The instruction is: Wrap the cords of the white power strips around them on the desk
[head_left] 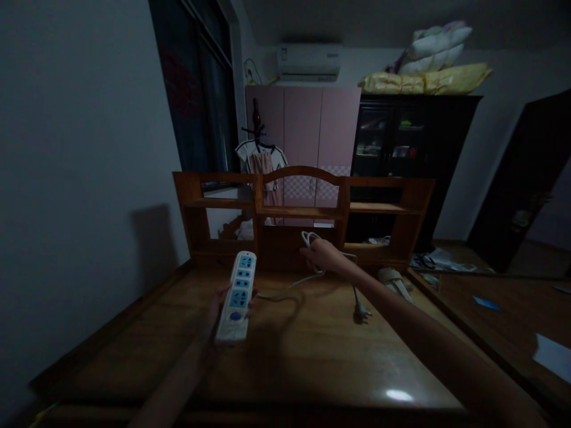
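Note:
A white power strip [238, 297] with blue socket faces is held tilted above the wooden desk, its sockets facing me. My left hand [218, 306] is wrapped round its lower half, thumb and fingers on opposite edges. Out to the right, my right hand [325, 257] is closed on the strip's white cord, which is looped at the fingers. One stretch of cord [289, 288] runs back to the strip. Past my right wrist the other end hangs down to a plug [362, 310] close to the desk surface.
The wooden desk [285, 351] has a raised shelf unit [303, 212] along its back edge. A beige strap-like item [392, 279] lies at the right rear. A wall [89, 196] borders the left. On the lower surface at right are papers [553, 355].

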`<state>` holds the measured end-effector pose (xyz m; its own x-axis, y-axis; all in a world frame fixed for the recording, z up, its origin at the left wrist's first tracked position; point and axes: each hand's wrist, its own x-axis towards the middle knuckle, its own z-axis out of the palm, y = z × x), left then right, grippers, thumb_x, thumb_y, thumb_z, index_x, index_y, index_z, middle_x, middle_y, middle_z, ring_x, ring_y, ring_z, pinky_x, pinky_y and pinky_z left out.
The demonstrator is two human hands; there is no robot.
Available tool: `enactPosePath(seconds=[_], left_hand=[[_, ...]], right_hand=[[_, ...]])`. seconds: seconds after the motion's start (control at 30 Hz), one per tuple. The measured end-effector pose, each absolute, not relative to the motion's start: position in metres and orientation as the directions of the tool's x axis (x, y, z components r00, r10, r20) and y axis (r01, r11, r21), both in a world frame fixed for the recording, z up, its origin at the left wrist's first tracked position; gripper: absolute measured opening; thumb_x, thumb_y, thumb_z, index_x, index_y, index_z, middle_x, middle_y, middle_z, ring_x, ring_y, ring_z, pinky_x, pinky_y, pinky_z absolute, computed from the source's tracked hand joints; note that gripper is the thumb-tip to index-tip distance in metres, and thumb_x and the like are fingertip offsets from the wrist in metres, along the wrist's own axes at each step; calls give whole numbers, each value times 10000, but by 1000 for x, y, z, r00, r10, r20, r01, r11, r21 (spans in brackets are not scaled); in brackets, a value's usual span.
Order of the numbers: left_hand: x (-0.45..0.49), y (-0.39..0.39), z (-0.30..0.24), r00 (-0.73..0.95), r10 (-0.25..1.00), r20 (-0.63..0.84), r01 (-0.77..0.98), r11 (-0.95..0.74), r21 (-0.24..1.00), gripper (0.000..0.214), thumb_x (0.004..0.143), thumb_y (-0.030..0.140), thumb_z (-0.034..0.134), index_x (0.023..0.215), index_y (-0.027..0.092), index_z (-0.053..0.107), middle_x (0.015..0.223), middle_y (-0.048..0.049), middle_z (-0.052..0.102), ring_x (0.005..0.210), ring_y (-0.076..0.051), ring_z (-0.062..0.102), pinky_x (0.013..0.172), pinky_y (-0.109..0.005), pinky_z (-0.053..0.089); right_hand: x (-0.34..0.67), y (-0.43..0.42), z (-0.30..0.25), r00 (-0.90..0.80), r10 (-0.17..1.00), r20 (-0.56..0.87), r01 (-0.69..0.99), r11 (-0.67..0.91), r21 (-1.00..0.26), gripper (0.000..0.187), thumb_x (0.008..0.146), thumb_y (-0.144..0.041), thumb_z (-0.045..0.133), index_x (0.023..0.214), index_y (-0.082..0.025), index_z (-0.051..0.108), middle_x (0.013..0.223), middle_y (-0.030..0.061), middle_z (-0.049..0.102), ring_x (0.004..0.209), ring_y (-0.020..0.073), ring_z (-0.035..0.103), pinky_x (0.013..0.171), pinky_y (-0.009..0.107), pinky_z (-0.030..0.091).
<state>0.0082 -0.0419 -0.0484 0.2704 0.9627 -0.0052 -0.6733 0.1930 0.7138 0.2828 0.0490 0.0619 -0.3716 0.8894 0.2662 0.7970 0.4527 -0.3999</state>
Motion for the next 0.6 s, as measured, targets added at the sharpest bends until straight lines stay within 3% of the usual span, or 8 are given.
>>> enactPosePath(seconds=[0.1,0.33,0.43,0.5,0.6], left_hand=[[4,-46,-46,294,953,-69,-640,250,726,383,779,336,523,1053,75,581,863,-114,648,593,-155,597,505,-273,504],[2,-50,-41,320,935,-150,-612,325,721,494,821,427,509,1211,125,486,810,-88,640,551,-157,597,537,-311,512],[6,-55,-31,432,899,-69,-663,369,651,494,844,443,477,1237,143,472,790,-68,603,561,-130,569,561,-286,496],[12,-61,-21,486,874,-1,-697,388,603,478,858,454,448,1227,151,484,784,-54,573,561,-110,541,558,-262,481],[29,-71,-5,564,822,82,-720,440,537,456,882,454,409,1192,139,520,706,-17,509,536,-85,506,520,-208,449]], right_hand=[[285,63,63,-302,890,342,828,422,-370,363,856,-428,568,620,-159,624,644,80,635,647,195,621,591,247,380],[314,68,15,-258,904,341,831,388,-399,206,845,-330,593,809,-130,631,656,57,640,573,174,623,556,235,416],[324,59,-2,-206,889,410,834,378,-401,371,830,-296,605,1121,-70,556,965,163,647,866,247,641,730,311,473],[322,46,-7,-207,845,494,818,426,-387,566,808,-249,620,1304,-69,416,1231,221,519,1138,281,521,919,383,419],[301,14,-9,-392,670,630,604,704,-373,736,758,-195,655,1405,-165,305,1404,166,361,1297,257,357,1056,407,312]])
